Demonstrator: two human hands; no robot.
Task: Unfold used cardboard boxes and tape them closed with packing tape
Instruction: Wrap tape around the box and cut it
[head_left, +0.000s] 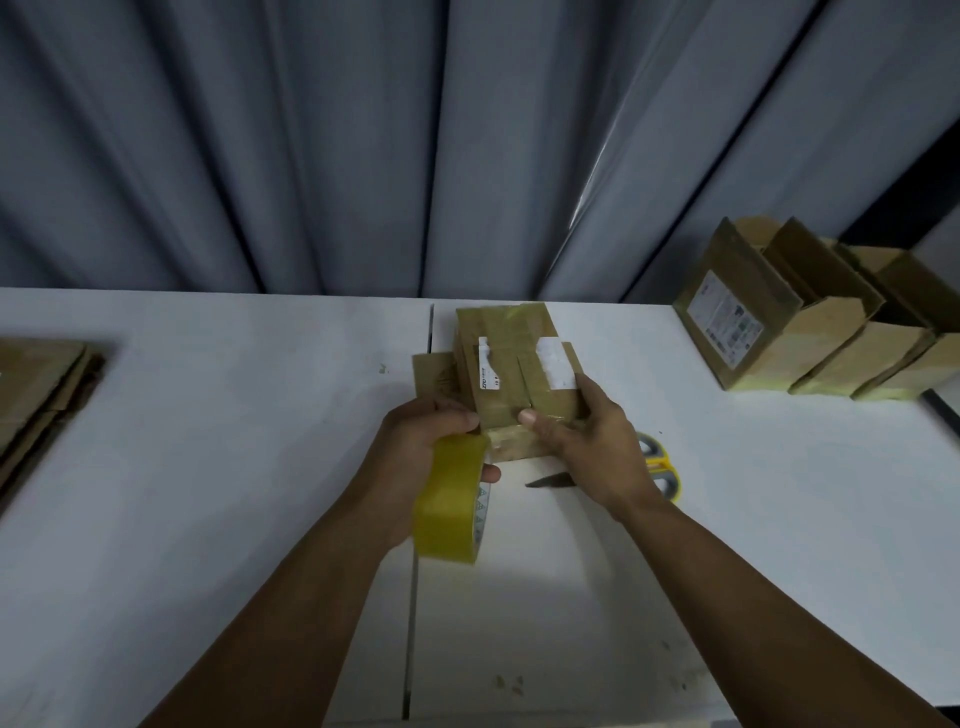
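Here we are at the white tabletop (208, 467), and both hands are busy in the middle of it. The left hand (421, 441) is wrapped round a yellowish tape roll (452, 499), fingers curled over its rim, with the roll held up on edge just near and left of the cardboard box (519, 374). The box sits dead centre, towards the far edge, its top flaps down and glossy tape lying across them. Two white label scraps (556, 366) show on that top face. The right hand (587, 441) has hold of the box's near right corner: thumb flat on the top edge, fingers round the right side. The left thumb is up against the box's near left corner too. Whether a strip actually runs from the roll to the box, I can't make out.

Just near the box and tucked behind the right wrist lie scissors (660, 467) with yellow handles, the dark blade poking out to the left of the hand.

Over on the far right stands a row of boxes (810, 338), flaps up, side by side and touching. On the far left edge there is a stack of flattened cardboard (41, 384). A grey pleated curtain (311, 156) hangs behind it all.
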